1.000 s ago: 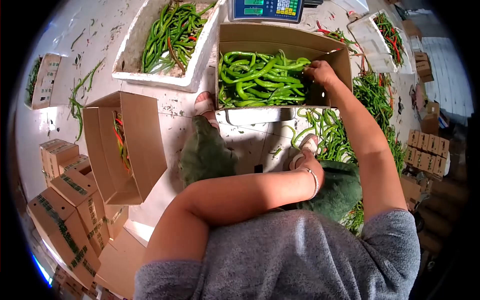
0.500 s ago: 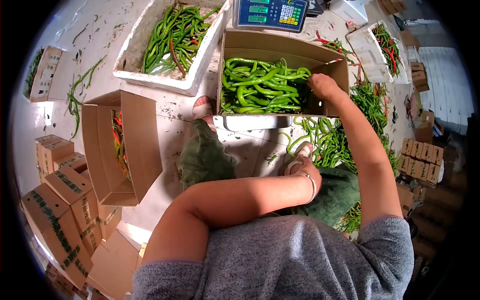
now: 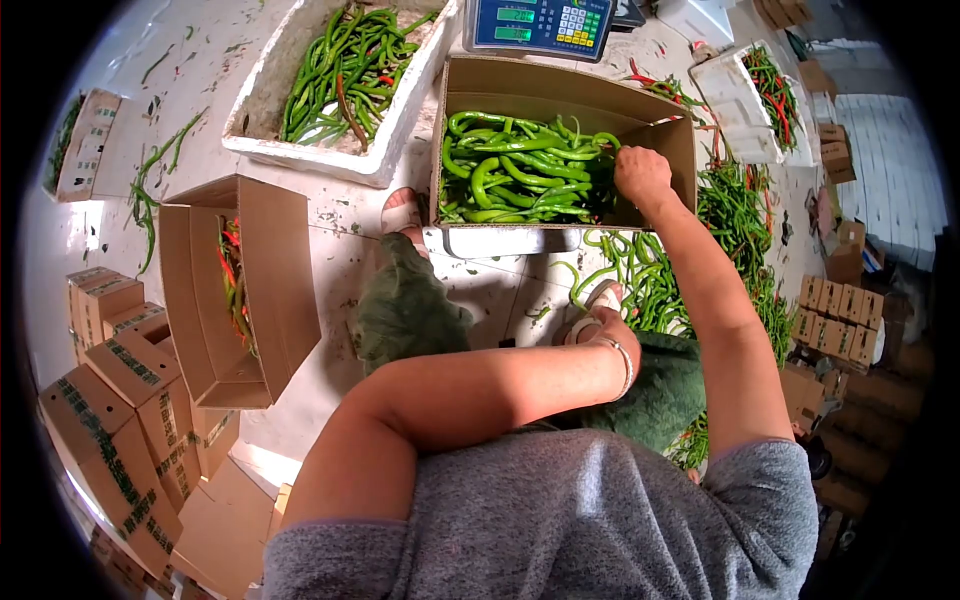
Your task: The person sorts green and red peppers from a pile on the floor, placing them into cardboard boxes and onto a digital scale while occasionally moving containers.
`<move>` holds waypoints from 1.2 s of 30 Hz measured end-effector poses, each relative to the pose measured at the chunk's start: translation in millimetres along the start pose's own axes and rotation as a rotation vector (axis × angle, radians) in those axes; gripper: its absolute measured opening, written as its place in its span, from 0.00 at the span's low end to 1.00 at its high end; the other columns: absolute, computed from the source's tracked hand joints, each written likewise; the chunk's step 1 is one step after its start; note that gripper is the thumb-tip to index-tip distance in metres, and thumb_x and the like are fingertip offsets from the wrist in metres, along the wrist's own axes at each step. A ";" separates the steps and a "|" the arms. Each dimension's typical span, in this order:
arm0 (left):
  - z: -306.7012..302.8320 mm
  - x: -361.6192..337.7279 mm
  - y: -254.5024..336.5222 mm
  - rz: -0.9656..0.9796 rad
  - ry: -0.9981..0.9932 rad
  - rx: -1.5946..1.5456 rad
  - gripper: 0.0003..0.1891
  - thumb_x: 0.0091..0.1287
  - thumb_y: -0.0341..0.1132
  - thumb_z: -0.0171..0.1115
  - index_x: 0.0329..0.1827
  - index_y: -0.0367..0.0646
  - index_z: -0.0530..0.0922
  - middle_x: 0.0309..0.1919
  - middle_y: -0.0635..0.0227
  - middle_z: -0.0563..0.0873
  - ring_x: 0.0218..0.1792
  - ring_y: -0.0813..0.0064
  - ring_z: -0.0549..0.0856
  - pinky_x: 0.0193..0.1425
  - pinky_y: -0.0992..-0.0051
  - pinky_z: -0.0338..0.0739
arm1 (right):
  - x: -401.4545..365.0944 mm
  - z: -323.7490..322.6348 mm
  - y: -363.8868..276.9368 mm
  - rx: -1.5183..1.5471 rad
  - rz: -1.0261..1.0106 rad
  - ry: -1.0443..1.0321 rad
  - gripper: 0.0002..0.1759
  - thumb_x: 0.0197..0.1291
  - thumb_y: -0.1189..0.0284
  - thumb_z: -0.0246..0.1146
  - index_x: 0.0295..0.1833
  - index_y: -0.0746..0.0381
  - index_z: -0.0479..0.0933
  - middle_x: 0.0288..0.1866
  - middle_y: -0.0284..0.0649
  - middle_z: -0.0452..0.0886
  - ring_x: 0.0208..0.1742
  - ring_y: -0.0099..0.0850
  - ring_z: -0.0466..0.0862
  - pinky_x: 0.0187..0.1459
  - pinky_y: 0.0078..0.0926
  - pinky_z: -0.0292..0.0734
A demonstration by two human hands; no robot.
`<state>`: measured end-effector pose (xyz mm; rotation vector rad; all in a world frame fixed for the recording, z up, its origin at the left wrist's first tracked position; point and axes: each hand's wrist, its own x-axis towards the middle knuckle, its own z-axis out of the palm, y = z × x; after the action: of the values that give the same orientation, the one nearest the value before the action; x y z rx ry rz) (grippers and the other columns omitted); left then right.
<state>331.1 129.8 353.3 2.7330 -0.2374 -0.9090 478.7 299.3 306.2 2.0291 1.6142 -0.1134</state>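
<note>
An open cardboard box (image 3: 570, 85) stands on the white platform of a scale, with long green chili peppers (image 3: 530, 170) filling its left and middle part. At the box's right end is my right hand (image 3: 643, 175), its fingers curled closed on the end of a green chili pepper. The fingertips are partly hidden. My left arm lies across my body. My left hand (image 3: 616, 332), past a bracelet at the wrist, hangs low beside my sandalled foot; its fingers cannot be made out.
The scale's display (image 3: 540, 25) is behind the box. A white foam box (image 3: 375, 165) of peppers stands left of it; another cardboard box (image 3: 285, 290) holds red and green ones. Loose peppers (image 3: 735, 215) lie on the floor at right. Stacked cartons (image 3: 130, 400) stand at left.
My right hand has shifted slightly within the right end of the box, its back turned more upward. The view has moved slightly. My left arm stays where it was.
</note>
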 end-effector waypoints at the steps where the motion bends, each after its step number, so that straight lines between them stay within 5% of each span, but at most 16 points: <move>1: -0.4 -2.9 -0.1 -0.003 0.013 -0.018 0.17 0.55 0.38 0.59 0.46 0.40 0.82 0.47 0.55 0.83 0.49 0.53 0.80 0.53 0.49 0.69 | -0.6 0.7 -0.2 -0.001 0.007 0.000 0.13 0.57 0.71 0.52 0.39 0.59 0.82 0.42 0.45 0.82 0.45 0.41 0.82 0.45 0.34 0.78; 8: -8.1 -21.6 -6.1 0.034 0.086 -0.036 0.18 0.56 0.37 0.59 0.47 0.40 0.81 0.47 0.55 0.83 0.49 0.55 0.80 0.54 0.49 0.69 | -0.6 2.7 -1.6 -0.046 0.004 0.015 0.12 0.58 0.71 0.52 0.41 0.59 0.81 0.42 0.43 0.83 0.44 0.40 0.83 0.44 0.35 0.79; 12: -7.1 -22.0 -2.1 0.010 0.109 -0.021 0.18 0.56 0.37 0.59 0.48 0.40 0.81 0.48 0.55 0.82 0.50 0.55 0.80 0.53 0.48 0.69 | 0.4 -10.8 7.1 -0.035 0.087 0.086 0.12 0.61 0.70 0.49 0.47 0.60 0.71 0.37 0.48 0.82 0.41 0.43 0.83 0.42 0.39 0.79; 15: -7.9 -26.1 -3.8 -0.007 0.117 -0.017 0.19 0.54 0.38 0.62 0.49 0.42 0.81 0.48 0.58 0.82 0.49 0.55 0.80 0.50 0.48 0.71 | -18.0 -92.1 16.8 0.403 0.252 0.586 0.10 0.62 0.70 0.47 0.47 0.59 0.68 0.33 0.54 0.80 0.36 0.50 0.82 0.37 0.42 0.77; 17: -6.5 -22.4 -1.8 0.000 0.113 0.002 0.21 0.50 0.39 0.68 0.49 0.47 0.82 0.46 0.65 0.83 0.46 0.58 0.81 0.42 0.49 0.75 | -11.5 -131.4 69.4 0.554 -0.024 1.187 0.12 0.64 0.65 0.49 0.43 0.61 0.72 0.27 0.49 0.79 0.29 0.42 0.80 0.32 0.39 0.73; 18: -6.8 -23.9 -3.7 0.024 0.107 -0.012 0.20 0.53 0.38 0.65 0.49 0.43 0.81 0.47 0.61 0.83 0.47 0.57 0.81 0.45 0.49 0.73 | -41.8 -179.8 63.0 0.758 -0.038 1.402 0.12 0.63 0.67 0.49 0.35 0.63 0.75 0.26 0.43 0.79 0.25 0.34 0.79 0.28 0.34 0.74; 19: -7.1 -26.3 -5.8 0.048 0.100 -0.025 0.18 0.56 0.38 0.61 0.49 0.40 0.81 0.47 0.58 0.82 0.48 0.55 0.80 0.48 0.49 0.72 | -56.0 -208.0 61.4 1.278 -0.214 1.580 0.13 0.61 0.68 0.51 0.30 0.64 0.75 0.25 0.35 0.79 0.20 0.28 0.76 0.25 0.27 0.72; 21: -2.9 -23.0 -1.7 0.017 0.104 0.009 0.16 0.59 0.36 0.57 0.46 0.36 0.81 0.46 0.55 0.83 0.47 0.55 0.81 0.49 0.49 0.72 | -74.2 -245.7 56.8 1.374 -0.401 1.896 0.12 0.60 0.68 0.54 0.29 0.64 0.74 0.27 0.33 0.80 0.19 0.25 0.76 0.22 0.22 0.71; 23: 11.3 -5.4 10.0 -0.030 0.142 0.074 0.15 0.59 0.35 0.57 0.45 0.37 0.82 0.44 0.57 0.84 0.45 0.55 0.81 0.46 0.50 0.73 | -74.1 -244.0 27.0 1.410 -0.407 1.528 0.09 0.57 0.69 0.58 0.39 0.62 0.72 0.35 0.36 0.79 0.29 0.30 0.76 0.32 0.24 0.70; 28: -0.6 -8.3 0.6 -0.028 0.126 0.012 0.18 0.56 0.38 0.63 0.50 0.46 0.81 0.48 0.67 0.82 0.47 0.63 0.81 0.43 0.53 0.73 | -57.9 -229.1 -56.5 1.346 -0.419 0.677 0.35 0.48 0.71 0.68 0.64 0.59 0.66 0.55 0.46 0.76 0.54 0.43 0.77 0.56 0.29 0.70; 33: -6.5 -27.3 -5.0 -0.021 0.131 -0.069 0.18 0.57 0.38 0.61 0.51 0.46 0.80 0.50 0.62 0.82 0.51 0.59 0.80 0.52 0.47 0.69 | -31.3 -154.6 -1.2 1.099 -0.287 0.757 0.14 0.59 0.65 0.60 0.42 0.67 0.79 0.34 0.36 0.83 0.31 0.25 0.82 0.35 0.21 0.74; 36: -4.6 -31.5 -5.8 -0.045 0.179 -0.115 0.17 0.57 0.36 0.59 0.49 0.44 0.81 0.48 0.59 0.82 0.50 0.58 0.80 0.53 0.48 0.68 | -46.1 -116.1 45.1 1.221 -0.141 0.740 0.16 0.58 0.66 0.62 0.48 0.65 0.78 0.38 0.38 0.83 0.36 0.23 0.81 0.42 0.19 0.74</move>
<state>309.4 143.5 373.0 2.7010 -0.0874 -0.6612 477.4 305.5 438.8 3.0766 2.5175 -0.5720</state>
